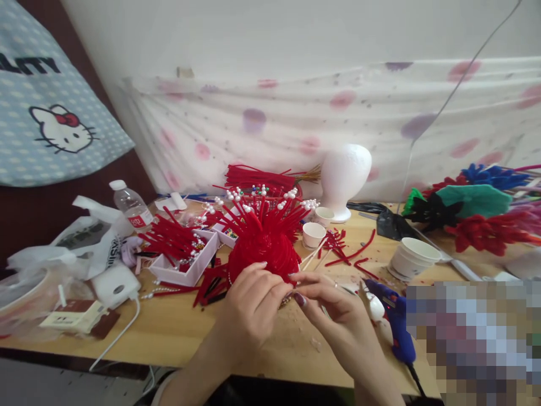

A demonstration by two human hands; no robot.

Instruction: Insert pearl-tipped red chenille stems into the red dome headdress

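A round red headpiece (264,256) stands at the middle of the table, with fuzzy red stems fanning up from its top and white pearl clusters on their tips. At its near side, my left hand (256,301) has its fingers bent together against the lower edge. My right hand (332,307) comes in from the right, thumb and forefinger pinched close to the left fingertips. A thin pale stick shows by the right fingers. Whatever lies between the fingertips of both hands is too small and hidden to name.
Left are a white box (186,268) with red stems and pearls, a bottle (131,206) and a white adapter (116,285). Right are paper cups (413,258), a blue glue gun (395,321) and coloured fuzzy flowers (482,231). A foam head (344,180) stands behind.
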